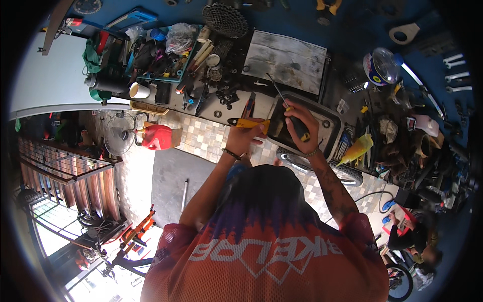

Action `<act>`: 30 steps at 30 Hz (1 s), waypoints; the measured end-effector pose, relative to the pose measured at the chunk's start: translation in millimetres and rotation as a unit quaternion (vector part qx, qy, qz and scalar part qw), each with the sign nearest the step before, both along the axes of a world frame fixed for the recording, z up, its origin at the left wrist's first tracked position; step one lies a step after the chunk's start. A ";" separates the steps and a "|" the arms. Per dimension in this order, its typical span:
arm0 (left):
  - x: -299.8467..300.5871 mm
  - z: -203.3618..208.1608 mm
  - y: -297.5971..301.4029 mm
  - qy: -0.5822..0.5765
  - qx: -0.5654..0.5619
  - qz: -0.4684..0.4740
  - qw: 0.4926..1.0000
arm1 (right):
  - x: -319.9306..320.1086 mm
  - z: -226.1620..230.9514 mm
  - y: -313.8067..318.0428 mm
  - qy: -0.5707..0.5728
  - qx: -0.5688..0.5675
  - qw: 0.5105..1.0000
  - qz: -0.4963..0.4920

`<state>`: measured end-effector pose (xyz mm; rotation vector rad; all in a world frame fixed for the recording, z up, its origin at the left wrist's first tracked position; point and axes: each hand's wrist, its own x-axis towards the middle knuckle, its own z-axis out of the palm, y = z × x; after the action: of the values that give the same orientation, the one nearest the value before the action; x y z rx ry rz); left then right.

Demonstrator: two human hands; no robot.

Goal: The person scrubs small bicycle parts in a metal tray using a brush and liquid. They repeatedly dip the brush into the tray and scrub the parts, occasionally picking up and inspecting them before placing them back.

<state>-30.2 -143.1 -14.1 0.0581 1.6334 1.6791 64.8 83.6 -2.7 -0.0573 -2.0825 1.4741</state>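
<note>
My left hand is closed around a flat yellow handle with a dark, holed end, like that of a paintbrush. Its other end is partly hidden at the tray's edge. In my right hand is a screwdriver with a black and yellow grip, its shaft slanting up to the left. Both hands are over the near side of a grey metal tray on the bench. Just beyond my left hand lies a dark and red hand tool.
A whitish, stained board lies behind the tray. Left of it stand a bin of parts and a paper cup. To the right lie a yellow squeeze bottle and a plastic jar. A bicycle wheel is below the bench; another person sits lower right.
</note>
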 end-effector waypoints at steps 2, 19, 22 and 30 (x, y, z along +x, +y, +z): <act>2.1 -5.8 1.4 -0.011 0.006 0.001 1.000 | -25.7 -8.1 0.8 -0.010 -0.003 1.000 0.027; -2.2 -24.8 2.8 -0.016 0.018 -0.023 0.999 | -58.3 17.8 -14.4 -0.062 0.103 0.991 0.052; -4.3 -20.4 11.6 0.001 0.016 -0.043 0.999 | -13.8 37.9 -13.5 -0.068 0.116 0.991 0.008; 1.4 -2.9 58.7 0.114 -0.059 -0.108 0.986 | 150.7 68.1 -1.3 -0.150 0.088 0.967 -0.184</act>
<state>-28.7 -84.5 -17.0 0.3678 1.8222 1.4501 215.6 82.3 65.4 -0.5992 -2.2764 1.1039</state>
